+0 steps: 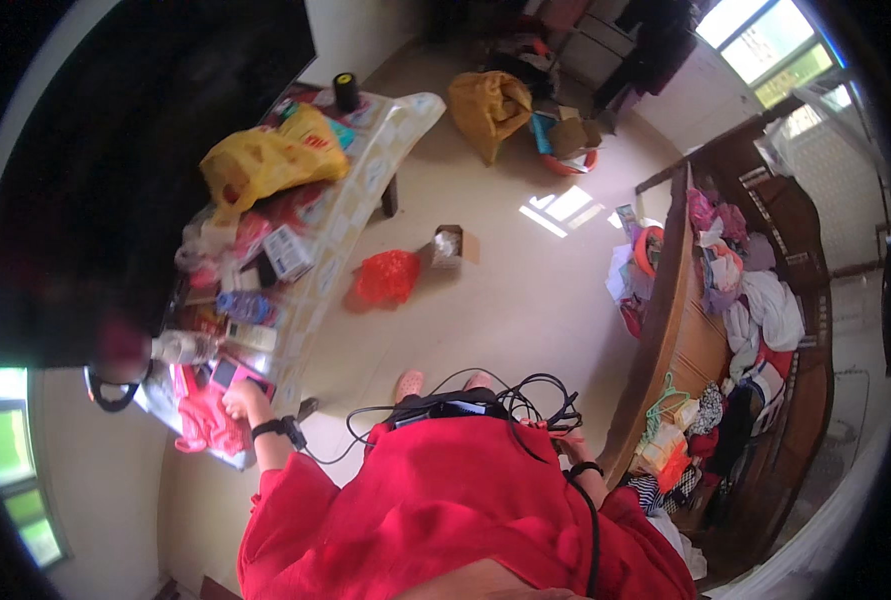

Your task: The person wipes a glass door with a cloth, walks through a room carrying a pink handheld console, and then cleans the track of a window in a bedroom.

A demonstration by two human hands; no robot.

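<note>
My left hand [243,400] is at the near end of the table on the left, with its fingers curled at the edge of a pink box with a dark face [237,373]. Whether it grips the box or only touches it is unclear. Beside and under that hand lies a pink-red patterned cloth [212,422]. My right hand [574,448] is low at my right side, partly hidden by black cables [546,397] and a thin red strap. What it holds cannot be seen. A black band sits on each wrist.
Plastic bottles [244,306], a white box [288,253] and a yellow plastic bag [276,161] crowd the table [318,281]. On the floor are a red plastic bag [389,276], an open carton [447,247] and a yellow sack [488,111]. Clothes [772,307] cover the wooden bench [697,315].
</note>
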